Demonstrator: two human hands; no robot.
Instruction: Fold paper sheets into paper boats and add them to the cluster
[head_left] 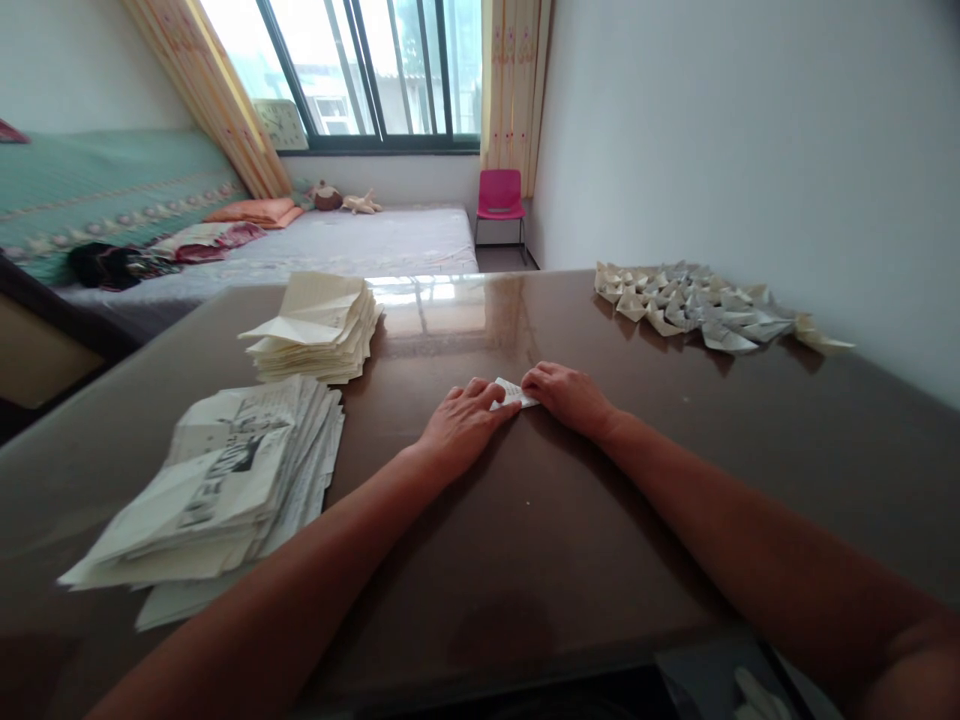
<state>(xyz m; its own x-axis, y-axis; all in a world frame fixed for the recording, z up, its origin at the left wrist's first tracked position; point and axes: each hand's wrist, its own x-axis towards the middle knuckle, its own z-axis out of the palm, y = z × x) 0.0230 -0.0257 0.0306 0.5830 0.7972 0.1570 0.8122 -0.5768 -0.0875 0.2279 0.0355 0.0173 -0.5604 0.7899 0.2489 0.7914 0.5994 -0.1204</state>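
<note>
A small folded piece of printed paper (510, 393) lies on the glossy brown table (570, 540), between my two hands. My left hand (465, 420) presses on its left side, with the thumb along the near edge and the fingers bent over it. From the right, my right hand (570, 395) has its fingers closed on the paper's other end. Both hands cover much of the paper, so its full shape is hidden.
At the left lie a stack of printed sheets (225, 470) and, behind it, a stack of cream paper (319, 320). Many folded paper boats (690, 300) stand at the back right near the wall. Beyond the table are a bed (405, 235) and a pink chair (500, 195).
</note>
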